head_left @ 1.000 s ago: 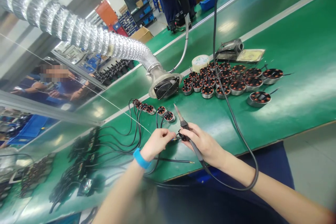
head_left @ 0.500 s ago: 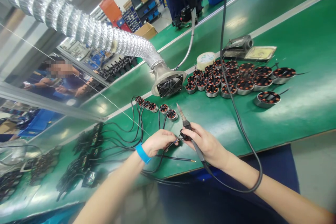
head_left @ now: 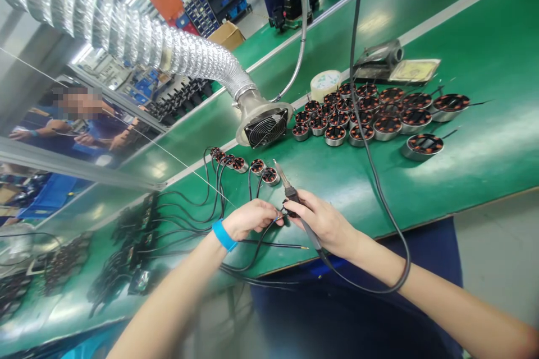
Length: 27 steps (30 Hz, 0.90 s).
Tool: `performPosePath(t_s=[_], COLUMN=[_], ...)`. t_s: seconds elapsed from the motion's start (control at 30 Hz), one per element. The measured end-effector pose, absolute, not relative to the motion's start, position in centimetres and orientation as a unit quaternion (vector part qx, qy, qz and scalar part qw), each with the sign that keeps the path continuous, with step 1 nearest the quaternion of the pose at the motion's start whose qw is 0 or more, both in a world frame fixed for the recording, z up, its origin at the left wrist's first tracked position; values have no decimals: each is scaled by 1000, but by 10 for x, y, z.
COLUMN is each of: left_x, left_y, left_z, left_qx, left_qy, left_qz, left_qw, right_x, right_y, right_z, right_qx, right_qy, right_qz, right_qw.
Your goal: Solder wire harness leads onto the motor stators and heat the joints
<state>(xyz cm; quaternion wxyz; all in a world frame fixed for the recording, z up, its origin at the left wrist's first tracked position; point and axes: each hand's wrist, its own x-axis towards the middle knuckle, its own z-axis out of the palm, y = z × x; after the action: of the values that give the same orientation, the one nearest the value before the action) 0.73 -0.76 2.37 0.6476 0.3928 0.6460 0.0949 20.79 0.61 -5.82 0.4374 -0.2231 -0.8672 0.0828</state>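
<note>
My right hand is closed around a soldering iron, its metal tip pointing up and away over the bench. The same fingers also hold a small dark part, partly hidden by them. Close against it, my left hand, with a blue wristband, pinches the end of a black cable. The exact contact between cable end and part is too small to make out. Just beyond the hands sit round motor pieces with copper windings, cables running from several of them.
A fume extractor fan on a silver duct hangs over the green bench. Several motor pieces cluster at right near a tape roll and an iron stand. The iron's cord loops across. Bundled cables lie left; a co-worker is beyond.
The whole view has shifted slightly, so the bench items appear a little higher and to the left. Both hands keep their grips and stay close together.
</note>
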Motion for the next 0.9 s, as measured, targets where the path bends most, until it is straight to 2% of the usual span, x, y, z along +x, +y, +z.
performPosePath(t_s=[0.43,0.8,0.9], left_x=[4,11,12], left_y=[-10,-10,-13], left_z=[24,22,26], left_qx=[327,363,407], left_qy=[646,648,664], left_qz=[126,133,138], left_qw=[679,656,612], right_x=[208,208,208], right_y=[6,6,6], right_z=[-58,-59,-60], right_qx=[-228,-221,-221], right_qy=[-862,-864,-864], right_qz=[104,96,93], right_qw=[442,443,444])
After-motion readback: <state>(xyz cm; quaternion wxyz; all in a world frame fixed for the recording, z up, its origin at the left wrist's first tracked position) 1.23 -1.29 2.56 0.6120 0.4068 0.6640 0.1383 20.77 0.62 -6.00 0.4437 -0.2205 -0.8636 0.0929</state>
